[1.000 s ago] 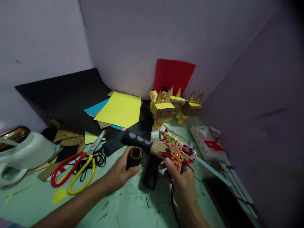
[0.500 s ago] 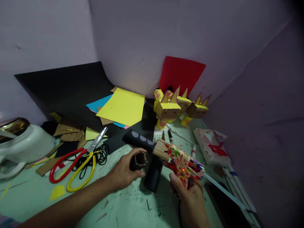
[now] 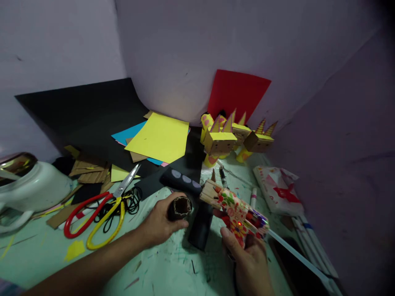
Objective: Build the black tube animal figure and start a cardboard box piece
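Two bare hands in shot: the left hand coming in from seven o'clock, the right hand from five. Forearms bare too, no sleeves, no rings, no watch or bracelet showing on either wrist.

Left hand curled in a grip, right hand clenched, forearms extended.
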A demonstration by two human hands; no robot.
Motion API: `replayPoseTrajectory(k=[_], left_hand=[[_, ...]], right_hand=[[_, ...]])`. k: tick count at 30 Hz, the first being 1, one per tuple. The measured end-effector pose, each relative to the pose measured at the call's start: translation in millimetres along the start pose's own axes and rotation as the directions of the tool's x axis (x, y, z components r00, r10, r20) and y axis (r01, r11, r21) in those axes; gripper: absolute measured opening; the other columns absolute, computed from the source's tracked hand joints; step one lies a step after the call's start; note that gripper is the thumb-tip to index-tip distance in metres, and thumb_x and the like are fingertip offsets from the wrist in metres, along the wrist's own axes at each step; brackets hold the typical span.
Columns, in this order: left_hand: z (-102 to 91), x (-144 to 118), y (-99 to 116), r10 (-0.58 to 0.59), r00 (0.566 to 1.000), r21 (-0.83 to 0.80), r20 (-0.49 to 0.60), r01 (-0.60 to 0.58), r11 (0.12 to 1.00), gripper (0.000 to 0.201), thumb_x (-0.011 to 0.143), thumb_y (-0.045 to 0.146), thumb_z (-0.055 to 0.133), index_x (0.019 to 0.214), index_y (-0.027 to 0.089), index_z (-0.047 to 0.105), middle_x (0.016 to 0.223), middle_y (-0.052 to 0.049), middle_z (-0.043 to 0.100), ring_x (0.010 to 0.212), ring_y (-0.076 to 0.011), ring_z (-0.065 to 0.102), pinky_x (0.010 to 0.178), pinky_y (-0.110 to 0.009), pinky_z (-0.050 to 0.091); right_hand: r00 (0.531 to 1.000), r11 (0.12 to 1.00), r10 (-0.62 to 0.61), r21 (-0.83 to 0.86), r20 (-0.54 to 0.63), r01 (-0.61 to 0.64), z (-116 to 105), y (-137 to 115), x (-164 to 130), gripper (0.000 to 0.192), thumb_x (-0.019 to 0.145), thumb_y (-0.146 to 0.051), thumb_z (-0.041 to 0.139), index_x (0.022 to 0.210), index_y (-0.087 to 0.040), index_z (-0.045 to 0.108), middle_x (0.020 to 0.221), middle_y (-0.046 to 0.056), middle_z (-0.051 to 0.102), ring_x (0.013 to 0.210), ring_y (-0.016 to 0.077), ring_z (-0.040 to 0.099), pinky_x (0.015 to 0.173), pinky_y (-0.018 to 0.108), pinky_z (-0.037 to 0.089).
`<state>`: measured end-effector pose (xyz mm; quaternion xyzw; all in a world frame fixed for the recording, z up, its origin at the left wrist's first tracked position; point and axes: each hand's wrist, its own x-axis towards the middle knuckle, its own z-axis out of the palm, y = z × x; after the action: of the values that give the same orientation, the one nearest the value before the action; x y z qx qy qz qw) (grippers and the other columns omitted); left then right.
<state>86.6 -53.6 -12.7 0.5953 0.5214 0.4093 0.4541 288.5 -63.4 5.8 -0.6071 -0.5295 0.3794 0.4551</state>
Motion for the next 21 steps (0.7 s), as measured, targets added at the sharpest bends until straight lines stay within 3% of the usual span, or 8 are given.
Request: replayPoseTrajectory(k=[5, 10, 16, 19, 21], left_hand=[[0.6, 0.4, -0.1, 0.009, 1.000, -0.014, 0.009, -0.009, 1.000, 0.035, 0.062, 0.015, 0.066, 0.095, 0.017, 0.053, 0.088, -0.001, 0.058, 0.083, -0.0184, 0.053, 0.077, -0.028, 0.041], [1.0, 0.9, -2.3, 0.026, 1.000, -0.024, 0.009, -0.026, 0.999, 0.040, 0.064, 0.014, 0.063, 0.101, 0.019, 0.051, 0.095, -0.003, 0.059, 0.089, -0.0199, 0.054, 0.081, -0.030, 0.041], [0.4, 0.1, -2.2, 0.022, 1.000, 0.014, -0.008, -0.021, 1.000, 0.040, 0.064, 0.015, 0.061, 0.102, 0.018, 0.049, 0.095, -0.004, 0.057, 0.088, -0.0205, 0.053, 0.080, -0.031, 0.040], [-3.4, 1.6, -3.8, 0.078, 0.996, -0.045, -0.047, -0.080, 0.996, 0.040, 0.060, 0.015, 0.062, 0.099, 0.017, 0.051, 0.101, -0.005, 0.053, 0.095, -0.0221, 0.050, 0.084, -0.032, 0.038], [-7.6, 3.5, -4.1, 0.039, 0.997, -0.140, -0.064, -0.048, 0.989, 0.044, 0.057, 0.013, 0.061, 0.101, 0.017, 0.051, 0.097, -0.004, 0.053, 0.090, -0.0209, 0.051, 0.079, -0.030, 0.039]], right_hand=[[0.989, 0.992, 0.125, -0.046, 0.084, -0.121, -4.5, 5.8, 0.5, 0.049, 0.063, -0.049, 0.066, 0.097, -0.014, 0.069, 0.097, 0.011, 0.070, 0.090, 0.0303, 0.064, 0.080, 0.036, 0.050], [0.977, 0.990, 0.133, 0.032, 0.167, -0.141, -2.0, 3.9, -2.3, 0.048, 0.067, -0.048, 0.063, 0.102, -0.017, 0.067, 0.106, 0.010, 0.067, 0.088, 0.0294, 0.065, 0.077, 0.037, 0.051], [0.976, 0.995, 0.088, 0.023, 0.198, -0.095, 1.3, 4.5, -2.3, 0.041, 0.067, -0.046, 0.064, 0.099, -0.021, 0.068, 0.108, 0.007, 0.067, 0.103, 0.0293, 0.059, 0.090, 0.037, 0.044], [0.974, 0.993, 0.104, 0.035, 0.203, -0.113, 2.2, 6.7, -2.1, 0.041, 0.067, -0.046, 0.064, 0.099, -0.021, 0.068, 0.106, 0.007, 0.068, 0.098, 0.0294, 0.061, 0.085, 0.037, 0.047], [0.974, 0.992, 0.102, 0.052, 0.203, -0.114, 2.6, 7.5, -1.9, 0.042, 0.067, -0.046, 0.063, 0.099, -0.019, 0.068, 0.104, 0.008, 0.068, 0.096, 0.0296, 0.061, 0.081, 0.036, 0.049]])
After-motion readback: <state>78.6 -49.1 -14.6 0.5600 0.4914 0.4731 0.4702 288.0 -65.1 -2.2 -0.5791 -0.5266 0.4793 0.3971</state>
